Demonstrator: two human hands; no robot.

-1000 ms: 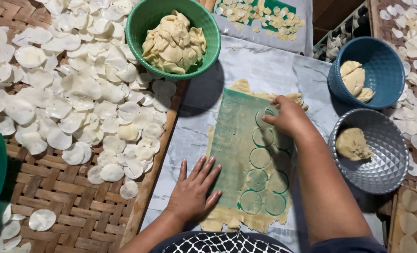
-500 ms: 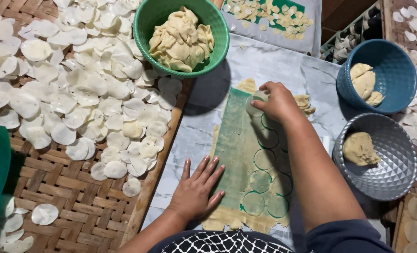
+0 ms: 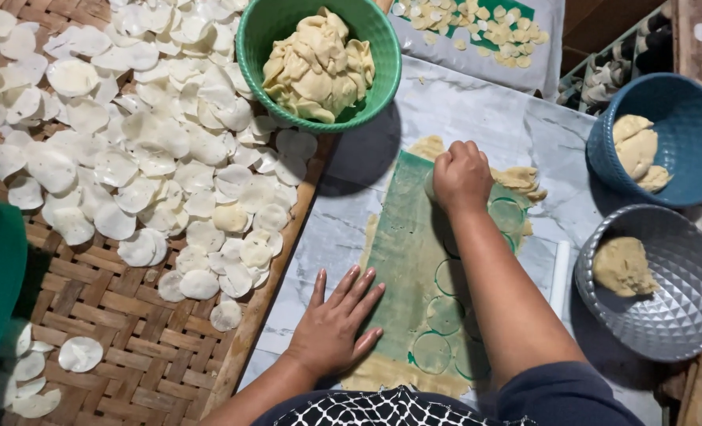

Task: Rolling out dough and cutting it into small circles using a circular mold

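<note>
Our left hand lies flat, fingers spread, on the dough sheet's near edge; our right hand is fisted at its far end, bare marble beyond.

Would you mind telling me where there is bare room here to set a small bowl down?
Bare marble lies between the green bowl and the blue bowl, above the dough sheet. A narrower strip runs between the woven tray and the sheet, beside the left hand. The tray's upper part is crowded with cut discs; its lower weave is mostly open.
</note>
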